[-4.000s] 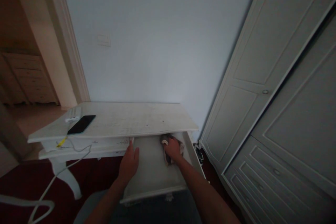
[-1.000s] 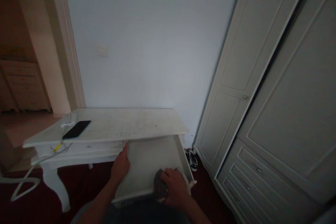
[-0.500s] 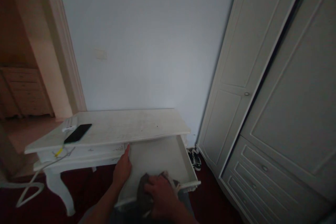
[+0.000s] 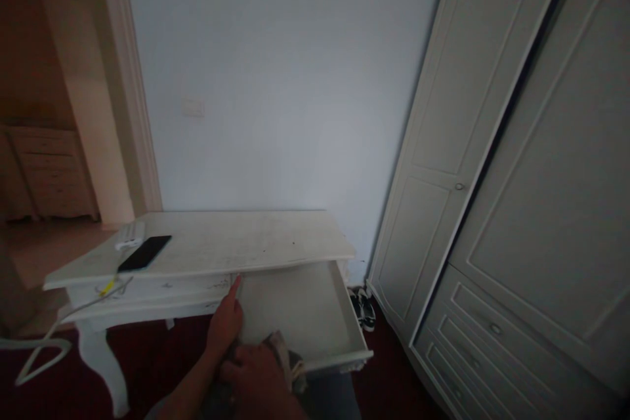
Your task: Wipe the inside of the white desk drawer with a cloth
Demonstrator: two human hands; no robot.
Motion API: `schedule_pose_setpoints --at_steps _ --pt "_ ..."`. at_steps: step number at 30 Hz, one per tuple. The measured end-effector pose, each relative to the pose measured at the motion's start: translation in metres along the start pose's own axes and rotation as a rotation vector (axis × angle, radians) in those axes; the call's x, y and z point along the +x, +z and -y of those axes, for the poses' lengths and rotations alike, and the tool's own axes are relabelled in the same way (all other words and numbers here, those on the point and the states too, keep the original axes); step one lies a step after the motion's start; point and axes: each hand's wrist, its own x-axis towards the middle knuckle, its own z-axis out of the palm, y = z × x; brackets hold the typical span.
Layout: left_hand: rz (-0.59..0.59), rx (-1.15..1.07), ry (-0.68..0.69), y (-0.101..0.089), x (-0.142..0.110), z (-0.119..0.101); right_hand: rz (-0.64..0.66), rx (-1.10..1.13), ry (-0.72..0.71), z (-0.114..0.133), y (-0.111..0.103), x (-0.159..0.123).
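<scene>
Right hand [image 4: 258, 374]: closed over a bunched grey-beige cloth [image 4: 281, 353]; thumb and palm side are hidden, so grip firmness can't be told.
Cloth position: held near the front lip of the drawer [image 4: 310, 312], loose folds spilling out right of the fingers.
Left hand [image 4: 227, 325]: index stretched to the left side of the drawer opening, other fingers half curled, nothing seen held; whether the drawer wall is gripped can't be told.
Drawer travel: pulled well out of the white table [image 4: 251, 233].
Pinch risk: index tip could be caught against the table frame if the drawer is pushed in.
Snag risk: loose folds could be hooked on the front lip if the cloth is dragged across it.
Sag risk: drawer could be unseated if leaned on at this extension.
Cable risk: if the white cable [image 4: 37, 343] is pulled, the phone [image 4: 146, 252] or white block [image 4: 130, 235] could be dragged off, assuming a connection.
Writing: none readable; phone screen is dark, yellow tag [image 4: 107, 288] too small, no brand made out on the shoes [image 4: 367, 314].
</scene>
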Motion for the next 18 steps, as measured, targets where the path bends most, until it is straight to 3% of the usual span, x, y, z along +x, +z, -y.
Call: schedule_pose_setpoints --at_steps 2,5,7,10,13,15,18 --pt "0.022 0.028 0.016 0.0 -0.001 0.001 -0.025 0.05 0.0 0.012 0.015 0.017" --pt "0.063 0.109 -0.018 -0.002 -0.003 0.0 -0.008 0.101 0.027 -0.007 0.011 0.0" --pt "0.073 0.134 -0.035 -0.004 -0.004 -0.003 0.005 0.121 0.072 -0.037 -0.008 -0.034" --pt "0.083 0.112 -0.046 -0.008 -0.006 -0.008 -0.016 0.137 0.27 -0.087 -0.045 -0.09" --pt "0.083 0.115 -0.066 -0.009 -0.006 -0.011 0.023 0.078 0.393 -0.119 -0.07 -0.124" --pt "0.075 0.129 -0.07 -0.01 -0.006 -0.012 0.044 0.057 0.4 -0.123 -0.074 -0.128" --pt "0.066 0.146 -0.069 -0.009 -0.005 -0.013 0.024 0.081 0.363 -0.103 -0.064 -0.108"
